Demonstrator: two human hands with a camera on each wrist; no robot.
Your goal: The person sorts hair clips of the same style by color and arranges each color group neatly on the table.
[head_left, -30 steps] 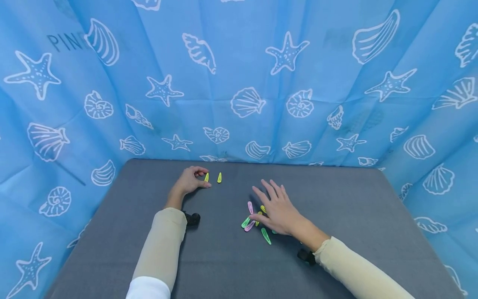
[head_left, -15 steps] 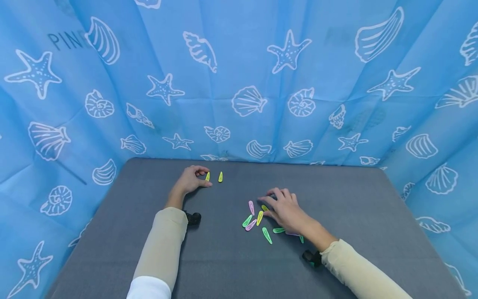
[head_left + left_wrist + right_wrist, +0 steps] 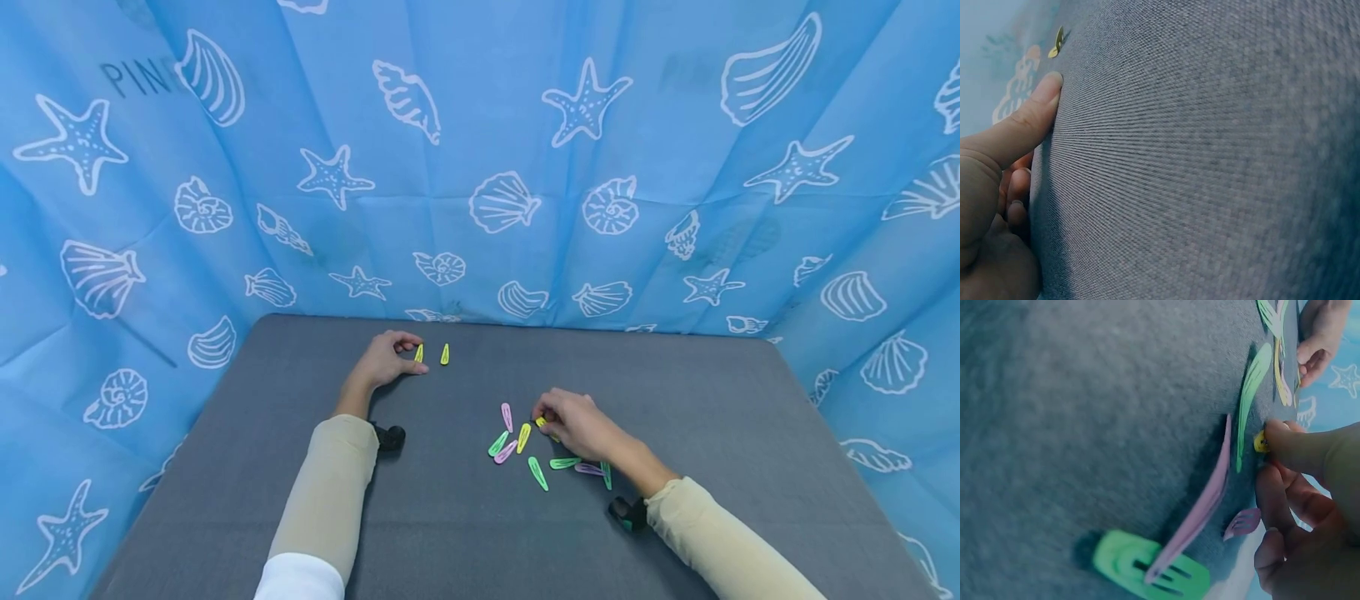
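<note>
My left hand [image 3: 384, 360] stays at the table's far left, a yellow snap hair clip [image 3: 419, 353] between its thumb and forefinger. In the left wrist view the thumb [image 3: 1044, 103] hides that clip. Beside it lies a second yellow hair clip [image 3: 445, 355], apart from the hand. My right hand [image 3: 579, 423] pinches another yellow hair clip [image 3: 1261, 442] between thumb and fingers, low over the table. Just left of this hand lies one more yellow clip [image 3: 523, 438], with a pink clip [image 3: 507, 417] and a green clip [image 3: 498, 443] near it.
Around the right hand lie more clips: a pink one [image 3: 506, 452], green ones [image 3: 537, 473] [image 3: 565, 462] and a purple one [image 3: 588, 469] beside a green clip [image 3: 606, 475]. The grey table [image 3: 450, 517] ends at a blue shell-print curtain [image 3: 480, 250].
My right hand has gone from spread fingers over the clips to pinching a yellow clip, shifting slightly right and nearer. The left hand has kept its place by its yellow clip.
</note>
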